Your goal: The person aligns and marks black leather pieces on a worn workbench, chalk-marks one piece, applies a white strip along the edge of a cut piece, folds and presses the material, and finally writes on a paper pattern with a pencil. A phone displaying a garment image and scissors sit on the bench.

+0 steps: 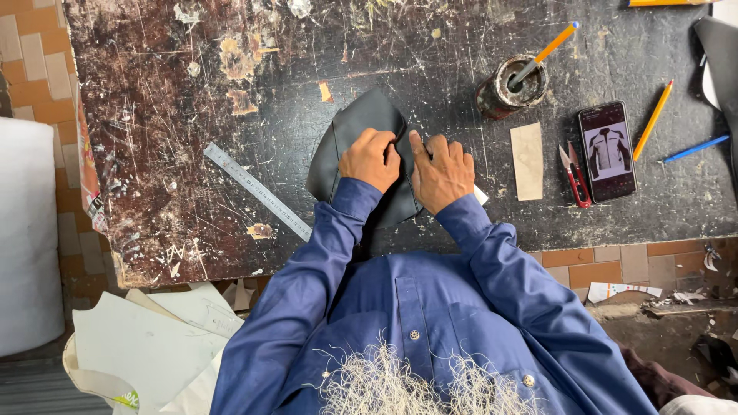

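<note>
— Left hand [371, 157], what's it doing?
— Curled, knuckles pressing the dark leather piece [361, 154] at mid-table. Right hand [441, 170] sits beside it, index finger out along a fold, perhaps pinching something white.
— And the leather?
— Mostly left of and under both hands, long axis near-to-far.

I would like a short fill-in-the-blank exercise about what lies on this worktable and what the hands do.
1. Both hands, left hand and right hand, press on a dark ____ leather piece.
2. The long metal ruler lies to the ____ of the left hand.
3. The red-handled snips lie beside a black ____.
4. The small round pot holds an orange-handled ____.

Missing words: grey; left; phone; brush
</note>
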The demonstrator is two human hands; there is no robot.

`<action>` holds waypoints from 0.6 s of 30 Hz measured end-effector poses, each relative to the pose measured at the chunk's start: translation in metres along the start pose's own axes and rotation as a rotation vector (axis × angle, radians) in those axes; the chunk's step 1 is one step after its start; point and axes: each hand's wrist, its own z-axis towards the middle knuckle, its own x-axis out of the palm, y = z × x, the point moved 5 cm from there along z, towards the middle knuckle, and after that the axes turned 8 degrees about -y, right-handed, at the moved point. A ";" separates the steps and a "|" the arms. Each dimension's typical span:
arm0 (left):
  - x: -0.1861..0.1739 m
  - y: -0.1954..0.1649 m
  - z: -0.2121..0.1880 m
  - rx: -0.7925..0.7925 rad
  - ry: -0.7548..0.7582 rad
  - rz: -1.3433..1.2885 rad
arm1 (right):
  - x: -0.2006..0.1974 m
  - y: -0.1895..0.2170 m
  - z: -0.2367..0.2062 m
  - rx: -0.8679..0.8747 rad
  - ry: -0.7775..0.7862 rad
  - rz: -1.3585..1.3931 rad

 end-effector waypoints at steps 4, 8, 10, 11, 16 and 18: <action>-0.008 0.006 0.000 -0.088 -0.039 -0.093 | 0.002 0.001 -0.001 0.036 0.029 -0.025; -0.010 0.000 -0.002 0.021 0.004 -0.069 | 0.005 -0.004 -0.001 0.177 0.079 0.125; -0.011 -0.005 -0.003 0.131 -0.008 -0.019 | 0.005 -0.005 0.000 0.208 0.080 0.179; -0.011 -0.006 -0.002 0.135 0.008 -0.016 | 0.004 -0.005 0.001 0.201 0.069 0.195; -0.010 -0.003 -0.001 0.091 0.012 -0.056 | 0.001 -0.004 0.003 0.164 0.074 0.181; -0.010 -0.004 -0.002 0.111 0.022 -0.057 | 0.002 -0.003 0.003 0.143 0.077 0.170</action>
